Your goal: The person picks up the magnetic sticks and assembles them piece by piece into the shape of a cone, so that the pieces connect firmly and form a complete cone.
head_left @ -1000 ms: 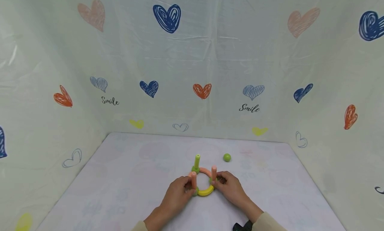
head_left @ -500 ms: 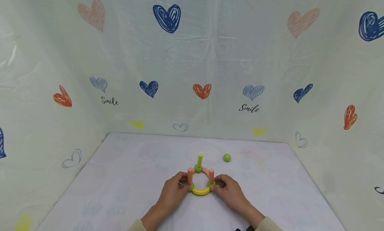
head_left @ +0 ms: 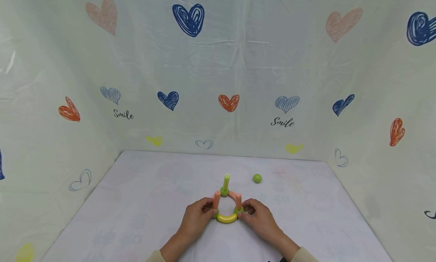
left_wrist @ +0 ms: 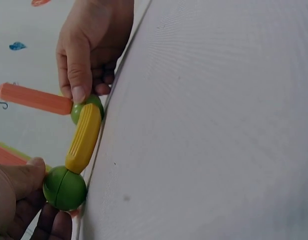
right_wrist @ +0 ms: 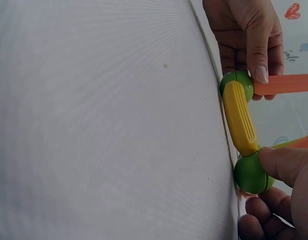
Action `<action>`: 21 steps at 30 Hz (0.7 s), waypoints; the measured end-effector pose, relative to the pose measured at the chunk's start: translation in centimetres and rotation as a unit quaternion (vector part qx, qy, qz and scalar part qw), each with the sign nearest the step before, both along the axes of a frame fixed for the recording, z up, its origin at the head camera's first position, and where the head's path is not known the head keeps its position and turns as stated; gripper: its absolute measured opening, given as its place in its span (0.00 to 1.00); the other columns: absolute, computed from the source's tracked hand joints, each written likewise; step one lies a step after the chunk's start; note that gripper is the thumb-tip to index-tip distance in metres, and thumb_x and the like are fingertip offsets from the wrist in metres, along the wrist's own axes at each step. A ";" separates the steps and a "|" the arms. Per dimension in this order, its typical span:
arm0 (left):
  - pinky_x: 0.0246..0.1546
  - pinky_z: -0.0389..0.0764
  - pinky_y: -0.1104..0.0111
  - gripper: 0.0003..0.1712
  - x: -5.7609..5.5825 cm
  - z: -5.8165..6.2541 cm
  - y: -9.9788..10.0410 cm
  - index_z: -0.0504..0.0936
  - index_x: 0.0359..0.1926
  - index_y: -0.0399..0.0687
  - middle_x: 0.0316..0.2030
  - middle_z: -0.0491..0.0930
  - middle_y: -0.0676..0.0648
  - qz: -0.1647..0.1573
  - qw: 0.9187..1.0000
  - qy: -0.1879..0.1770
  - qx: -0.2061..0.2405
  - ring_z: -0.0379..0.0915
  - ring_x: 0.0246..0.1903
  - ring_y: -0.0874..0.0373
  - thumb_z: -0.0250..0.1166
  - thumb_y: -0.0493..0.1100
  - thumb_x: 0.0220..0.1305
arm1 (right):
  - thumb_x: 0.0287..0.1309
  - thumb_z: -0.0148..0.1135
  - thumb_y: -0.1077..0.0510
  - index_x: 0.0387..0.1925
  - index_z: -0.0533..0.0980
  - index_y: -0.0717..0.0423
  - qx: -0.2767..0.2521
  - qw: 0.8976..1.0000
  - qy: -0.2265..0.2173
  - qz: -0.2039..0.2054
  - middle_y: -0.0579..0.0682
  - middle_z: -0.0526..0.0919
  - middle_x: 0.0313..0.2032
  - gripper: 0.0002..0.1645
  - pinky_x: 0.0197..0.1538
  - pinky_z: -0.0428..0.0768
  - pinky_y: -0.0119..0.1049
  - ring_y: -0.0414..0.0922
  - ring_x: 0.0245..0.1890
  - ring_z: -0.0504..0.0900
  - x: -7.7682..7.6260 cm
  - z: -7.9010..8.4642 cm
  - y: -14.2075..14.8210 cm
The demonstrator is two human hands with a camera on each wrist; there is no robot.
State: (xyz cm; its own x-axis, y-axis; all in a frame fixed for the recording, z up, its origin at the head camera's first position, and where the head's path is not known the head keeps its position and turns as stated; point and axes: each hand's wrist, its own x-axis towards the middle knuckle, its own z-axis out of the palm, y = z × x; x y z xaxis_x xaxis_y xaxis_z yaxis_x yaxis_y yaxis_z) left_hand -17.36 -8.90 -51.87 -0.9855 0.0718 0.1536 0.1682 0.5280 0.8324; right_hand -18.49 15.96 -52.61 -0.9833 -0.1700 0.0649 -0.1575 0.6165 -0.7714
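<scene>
A small ring of toy building rods and green balls stands on the table in the head view. Its front is a yellow curved rod [head_left: 226, 219], and orange curved rods [head_left: 232, 194] run toward the back ball [head_left: 224, 192]. An upright light green rod [head_left: 226, 182] tops that ball; orange rods [head_left: 217, 199] rise from the two front balls. My left hand [head_left: 195, 218] pinches the left front ball [left_wrist: 65, 188] between thumb and fingers. Likewise, the right front ball [right_wrist: 252, 174] is pinched by my right hand [head_left: 261, 219].
A loose green ball [head_left: 257, 178] lies behind the ring to the right. Under everything is a white table [head_left: 143, 194], enclosed at the back and sides by a pale curtain [head_left: 252, 76] printed with hearts.
Both hands have turned the ring so that its yellow rod now faces the front squarely. The left hand moved slightly left with its ball; over the last half second there is little shift.
</scene>
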 end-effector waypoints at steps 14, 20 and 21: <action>0.44 0.85 0.70 0.15 0.1 -0.1 -0.3 0.87 0.51 0.47 0.44 0.89 0.51 -0.008 1.000 -0.002 0.003 0.85 0.44 0.58 0.76 0.43 0.65 | 0.59 0.76 0.51 0.50 0.82 0.50 0.008 0.999 -0.029 0.018 0.42 0.83 0.42 0.19 0.43 0.78 0.32 0.40 0.42 0.78 -0.4 0.4 0.3; 0.44 0.85 0.71 0.16 0.1 -0.1 -0.3 0.87 0.52 0.47 0.44 0.89 0.51 -0.007 1.000 -0.006 0.005 0.85 0.44 0.59 0.76 0.42 0.65 | 0.61 0.72 0.58 0.53 0.81 0.55 -0.022 0.998 -0.067 0.009 0.47 0.82 0.43 0.19 0.37 0.77 0.32 0.42 0.38 0.77 -1.4 1.4 1.2; 0.44 0.85 0.71 0.16 0.0 -0.1 -0.3 0.87 0.52 0.47 0.44 0.89 0.51 -0.007 1.000 -0.006 0.007 0.84 0.44 0.59 0.76 0.43 0.65 | 0.62 0.72 0.58 0.53 0.81 0.55 -0.025 0.997 -0.066 -0.001 0.47 0.82 0.42 0.19 0.35 0.77 0.32 0.42 0.37 0.77 -1.8 1.5 1.3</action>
State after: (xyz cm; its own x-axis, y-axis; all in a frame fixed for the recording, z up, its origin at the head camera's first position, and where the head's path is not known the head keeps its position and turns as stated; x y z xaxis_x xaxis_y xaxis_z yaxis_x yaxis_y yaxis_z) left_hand -17.31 -9.16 -51.98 -0.9861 0.0845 0.1432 0.1663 0.5141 0.8414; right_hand -20.25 17.28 -51.15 -0.9842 -0.1675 -0.0576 -0.0504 0.5766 -0.8155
